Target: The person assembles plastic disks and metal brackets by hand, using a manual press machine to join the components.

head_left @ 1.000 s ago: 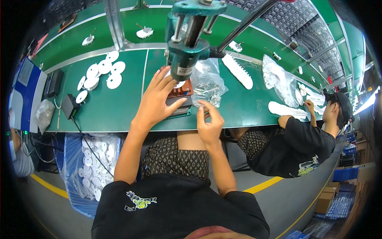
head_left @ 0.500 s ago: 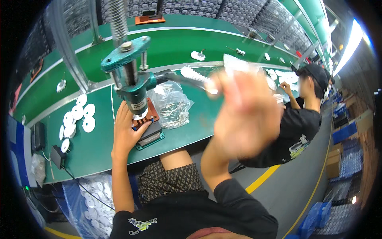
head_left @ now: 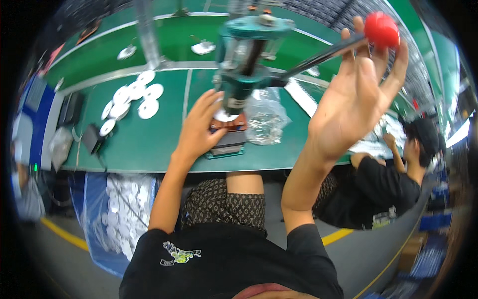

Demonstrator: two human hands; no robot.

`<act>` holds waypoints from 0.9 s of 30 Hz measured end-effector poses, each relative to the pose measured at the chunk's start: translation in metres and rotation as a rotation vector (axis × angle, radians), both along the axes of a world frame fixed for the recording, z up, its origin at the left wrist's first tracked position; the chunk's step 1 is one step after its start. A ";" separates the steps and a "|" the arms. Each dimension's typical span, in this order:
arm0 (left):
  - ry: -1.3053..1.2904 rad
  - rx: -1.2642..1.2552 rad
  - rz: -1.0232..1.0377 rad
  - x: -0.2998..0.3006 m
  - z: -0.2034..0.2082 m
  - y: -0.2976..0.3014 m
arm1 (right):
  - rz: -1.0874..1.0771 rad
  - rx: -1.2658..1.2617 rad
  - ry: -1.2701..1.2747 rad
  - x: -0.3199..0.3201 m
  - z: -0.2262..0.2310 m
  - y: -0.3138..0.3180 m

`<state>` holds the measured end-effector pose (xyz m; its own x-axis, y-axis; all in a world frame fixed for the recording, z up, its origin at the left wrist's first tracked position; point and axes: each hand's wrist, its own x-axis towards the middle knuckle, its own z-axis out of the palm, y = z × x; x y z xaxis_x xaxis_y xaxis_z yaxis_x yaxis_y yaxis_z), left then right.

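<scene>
Since a second ago, the right hand [head_left: 353, 104] has risen from near the press [head_left: 244, 82] base to the lever [head_left: 321, 59], so both hands now attend the machine. On a green table [head_left: 294, 144], the press stands beside a clear bag [head_left: 266, 122]. The right hand is spread, fingers unclenched behind a red knob [head_left: 382, 30]; contact is unclear. The left hand [head_left: 196, 124] rests against a brown holder [head_left: 239, 122], its grip unclear, beside a white disc [head_left: 223, 117] beneath the press head.
</scene>
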<state>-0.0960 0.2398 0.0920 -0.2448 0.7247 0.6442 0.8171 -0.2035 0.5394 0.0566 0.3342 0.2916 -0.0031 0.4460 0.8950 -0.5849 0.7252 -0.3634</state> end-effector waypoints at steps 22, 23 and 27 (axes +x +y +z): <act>-0.578 -0.255 -0.234 0.079 -0.003 -0.076 | -0.522 0.204 -0.563 0.079 -0.235 -0.028; -0.140 -0.200 -0.134 0.066 0.006 -0.077 | -0.657 0.147 -0.633 0.091 -0.229 -0.012; 0.308 -0.250 0.511 -0.021 0.006 -0.089 | -0.758 -0.398 -0.622 0.146 -0.210 0.102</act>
